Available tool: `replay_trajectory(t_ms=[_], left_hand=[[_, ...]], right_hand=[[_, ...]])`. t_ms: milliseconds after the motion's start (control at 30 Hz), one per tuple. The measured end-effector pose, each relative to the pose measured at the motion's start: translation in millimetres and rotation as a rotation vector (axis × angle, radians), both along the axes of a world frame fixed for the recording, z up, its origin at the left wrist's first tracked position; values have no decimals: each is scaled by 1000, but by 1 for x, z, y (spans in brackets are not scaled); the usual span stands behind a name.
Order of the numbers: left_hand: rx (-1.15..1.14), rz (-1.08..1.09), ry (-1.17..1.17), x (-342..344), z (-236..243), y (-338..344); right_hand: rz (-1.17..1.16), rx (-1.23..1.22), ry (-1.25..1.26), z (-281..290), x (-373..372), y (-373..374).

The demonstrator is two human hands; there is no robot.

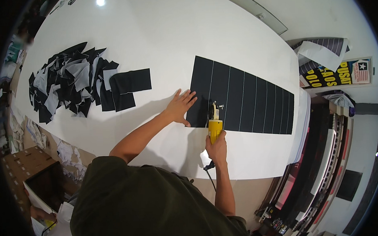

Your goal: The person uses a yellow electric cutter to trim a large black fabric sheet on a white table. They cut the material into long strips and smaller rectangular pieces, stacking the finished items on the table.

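Note:
A dark sheet of fabric [246, 100] with thin white lines across it lies flat on the white table [165, 31]. My right hand [217, 149] is wrapped round the yellow body of an electric fabric cutter [215, 128]. The cutter's metal head sits over the sheet's near edge, next to the first line from the left. Whether its blade is in the fabric I cannot tell. My left hand [181, 106] lies with fingers spread on the left edge of the sheet. A black power cord [210, 175] hangs from the cutter's rear.
A heap of black and grey fabric pieces [71, 82] covers the table's left side. A brown box [28, 173] and scraps lie on the floor at left. Along the right wall stands a long machine [320, 167]; rolled sheets [322, 55] lie behind it. Another person's hand [42, 214] shows at lower left.

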State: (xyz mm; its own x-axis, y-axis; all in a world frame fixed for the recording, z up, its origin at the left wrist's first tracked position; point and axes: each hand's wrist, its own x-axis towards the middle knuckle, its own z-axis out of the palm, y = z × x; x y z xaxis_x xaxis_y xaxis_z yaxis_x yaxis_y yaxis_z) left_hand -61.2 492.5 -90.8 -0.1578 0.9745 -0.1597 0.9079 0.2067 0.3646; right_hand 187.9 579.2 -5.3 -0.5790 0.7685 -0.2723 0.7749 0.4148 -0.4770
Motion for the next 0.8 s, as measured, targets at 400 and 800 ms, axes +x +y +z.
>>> replay_trajectory(t_ms=[400,800], left_hand=[[68,4,-13,-2,-3,-2],[55,9,23,-3,-4,-2]], right_hand=[[25,85,34,-7,-65,52],[30,110,4,-6,-137,103]])
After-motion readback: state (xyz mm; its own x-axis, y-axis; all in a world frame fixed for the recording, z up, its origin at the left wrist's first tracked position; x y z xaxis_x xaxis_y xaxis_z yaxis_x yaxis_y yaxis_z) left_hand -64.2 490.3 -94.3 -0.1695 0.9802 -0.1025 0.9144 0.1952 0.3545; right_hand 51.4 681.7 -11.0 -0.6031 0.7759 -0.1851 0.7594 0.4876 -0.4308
